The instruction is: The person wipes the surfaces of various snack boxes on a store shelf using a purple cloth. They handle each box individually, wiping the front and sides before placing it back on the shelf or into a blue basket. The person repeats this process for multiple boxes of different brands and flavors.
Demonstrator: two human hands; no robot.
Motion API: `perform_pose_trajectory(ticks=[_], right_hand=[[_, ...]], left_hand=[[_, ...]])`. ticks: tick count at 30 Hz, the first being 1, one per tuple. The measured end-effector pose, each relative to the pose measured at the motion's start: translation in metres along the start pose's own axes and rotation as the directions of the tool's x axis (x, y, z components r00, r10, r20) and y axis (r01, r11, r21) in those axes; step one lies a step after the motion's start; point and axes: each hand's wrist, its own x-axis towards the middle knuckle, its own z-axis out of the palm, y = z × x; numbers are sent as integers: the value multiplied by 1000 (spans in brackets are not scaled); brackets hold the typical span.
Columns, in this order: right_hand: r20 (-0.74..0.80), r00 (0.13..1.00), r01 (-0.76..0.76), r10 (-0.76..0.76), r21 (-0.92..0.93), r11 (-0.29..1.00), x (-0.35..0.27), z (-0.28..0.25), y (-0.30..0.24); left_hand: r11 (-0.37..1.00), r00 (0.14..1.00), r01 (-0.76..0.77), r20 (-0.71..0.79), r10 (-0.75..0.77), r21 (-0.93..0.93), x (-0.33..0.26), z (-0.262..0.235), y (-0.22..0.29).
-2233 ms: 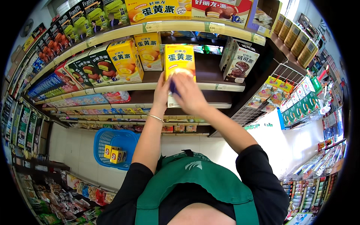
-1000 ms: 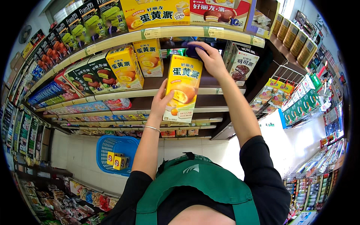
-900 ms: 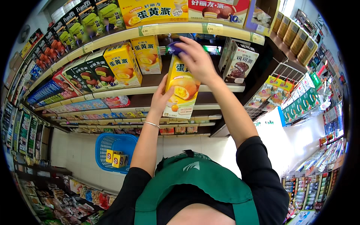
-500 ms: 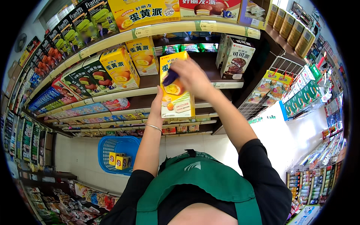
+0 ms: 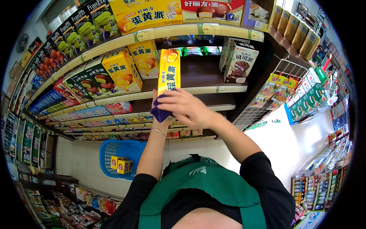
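Right hand (image 5: 187,108) has its fingers (image 5: 169,100) curled around a dark purple cloth (image 5: 159,112), pressing it flat against the front of a tall yellow snack box (image 5: 169,70), looks like a wipe-down grip to me. The left hand (image 5: 159,121) is mostly hidden behind cloth and box; it seems to prop the box from below, probably so it doesn't wobble, but I can't tell if those fingers are closed. There's a thin bracelet (image 5: 159,132) on that wrist. The box is held upright just in front of the middle shelf (image 5: 213,89), with matching yellow boxes (image 5: 122,70) standing to its left and a white-and-brown box (image 5: 240,61) to the right. Lower left, a blue basket (image 5: 110,147) sits on the floor with small yellow boxes inside.
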Motion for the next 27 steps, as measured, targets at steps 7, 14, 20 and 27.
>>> perform_pose_trajectory(ticks=[7,14,20,27], right_hand=[[-327,924,-222,196,-45,974,37,-53,94],[-319,909,-126,268,403,906,23,-11,65],[-226,974,-80,18,-272,959,19,-6,15],[112,991,109,-70,-396,912,-33,34,21]], left_hand=[[987,907,156,-403,-124,48,3,7,-19],[979,923,20,-372,-96,-204,16,25,-29],[996,949,29,-314,-3,78,14,38,-24],[958,939,-28,-336,-73,-284,20,-26,-1]])
